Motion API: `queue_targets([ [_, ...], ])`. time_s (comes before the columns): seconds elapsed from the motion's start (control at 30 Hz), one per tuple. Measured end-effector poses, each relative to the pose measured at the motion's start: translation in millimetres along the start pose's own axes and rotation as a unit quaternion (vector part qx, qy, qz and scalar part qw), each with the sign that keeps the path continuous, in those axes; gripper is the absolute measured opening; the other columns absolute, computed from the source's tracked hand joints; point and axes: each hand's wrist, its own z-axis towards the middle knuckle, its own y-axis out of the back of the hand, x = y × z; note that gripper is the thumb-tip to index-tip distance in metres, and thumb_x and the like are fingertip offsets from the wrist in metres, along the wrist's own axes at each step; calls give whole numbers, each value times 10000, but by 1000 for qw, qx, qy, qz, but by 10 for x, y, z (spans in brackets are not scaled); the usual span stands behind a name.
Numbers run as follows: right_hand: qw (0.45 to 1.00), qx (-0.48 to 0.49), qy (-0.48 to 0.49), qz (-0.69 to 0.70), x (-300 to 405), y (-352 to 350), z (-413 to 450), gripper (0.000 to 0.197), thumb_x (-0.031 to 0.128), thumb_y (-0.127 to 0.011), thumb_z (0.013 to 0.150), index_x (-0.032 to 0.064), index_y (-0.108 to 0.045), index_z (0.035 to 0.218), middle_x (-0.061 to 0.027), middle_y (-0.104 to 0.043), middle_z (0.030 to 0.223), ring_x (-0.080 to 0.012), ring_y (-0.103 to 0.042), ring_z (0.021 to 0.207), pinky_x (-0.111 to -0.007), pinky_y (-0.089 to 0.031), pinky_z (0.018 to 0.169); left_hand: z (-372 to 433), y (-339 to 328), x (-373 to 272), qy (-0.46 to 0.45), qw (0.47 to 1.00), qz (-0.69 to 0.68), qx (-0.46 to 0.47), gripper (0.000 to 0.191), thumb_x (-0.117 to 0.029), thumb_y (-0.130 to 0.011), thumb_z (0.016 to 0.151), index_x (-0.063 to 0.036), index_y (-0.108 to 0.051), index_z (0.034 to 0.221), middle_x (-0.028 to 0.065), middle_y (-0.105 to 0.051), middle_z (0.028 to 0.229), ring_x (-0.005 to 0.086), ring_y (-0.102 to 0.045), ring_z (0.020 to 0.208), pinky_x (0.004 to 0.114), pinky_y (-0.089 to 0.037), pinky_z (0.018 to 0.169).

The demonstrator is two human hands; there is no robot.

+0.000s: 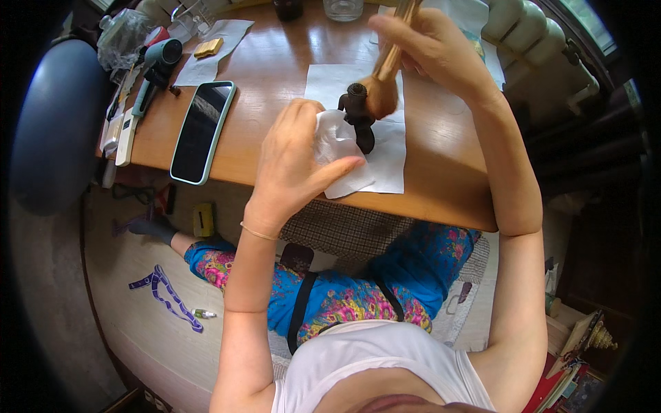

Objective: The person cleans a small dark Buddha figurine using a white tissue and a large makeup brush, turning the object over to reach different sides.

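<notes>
My left hand (289,155) holds a crumpled white tissue (334,142), thumb and fingers spread around it. Against the tissue stands a small dark figurine (356,106) with a knobbly head, over a white paper sheet (390,168). Whether my fingers grip the figurine through the tissue cannot be made out. In my right hand (439,54) is a thick brush (383,95) with a wooden-looking handle. Its brown bristle head hangs downward, right beside the figurine's upper body and seemingly touching it.
To the left on the wooden table (273,49) lies a smartphone (202,133). Beyond it are a teal hair dryer (155,67) and a gold-coloured block (208,48) on paper. A clear glass (343,8) stands at the back. A dark blue exercise ball (57,124) is beside the table.
</notes>
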Motion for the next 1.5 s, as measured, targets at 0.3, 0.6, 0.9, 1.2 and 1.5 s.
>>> queue_targets([
  [0.3, 965, 67, 7, -252, -299, -85, 112, 411, 382, -500, 900, -9, -570, 796, -47, -548, 629, -81, -494, 552, -237, -399, 506, -30, -102, 46, 53, 997, -61, -3, 486, -143, -800, 570, -6, -521, 944, 127, -560, 845, 282, -550, 742, 323, -440, 683],
  [0.6, 994, 29, 62, -87, -355, -143, 99, 229, 225, -557, 887, 22, -606, 794, 7, -563, 635, -29, -435, 490, -181, -341, 439, -44, -103, 85, 32, 998, -34, -37, 455, -143, -798, 577, -8, -512, 904, 132, -537, 810, 288, -542, 729, 326, -436, 670],
  [0.9, 894, 45, 273, -353, -413, 8, -175, 399, 55, -590, 776, 191, -557, 1150, -56, -566, 1007, -209, -594, 884, -295, -502, 720, -73, 338, 649, 97, 931, -343, -74, 195, -149, -406, 897, 11, -507, 947, 99, -527, 890, 159, -523, 786, 286, -432, 730],
  [1.2, 797, 78, 306, -516, -624, -16, -432, 429, 83, -533, 791, 152, -498, 1214, -43, -557, 1093, -204, -581, 900, -310, -506, 701, 534, 4, 829, -70, 982, 167, 53, 350, -89, -588, 792, -3, -522, 1124, 168, -565, 920, 315, -544, 918, 373, -429, 800],
  [1.5, 906, -218, 255, -259, -106, 248, -2059, 171, 52, -542, 810, -32, -610, 942, -100, -576, 692, -176, -555, 641, -262, -435, 550, -745, 747, 398, -73, 940, 160, -293, 520, -157, -617, 805, 39, -400, 1235, 202, -397, 1285, 340, -358, 1195, 421, -243, 1018],
])
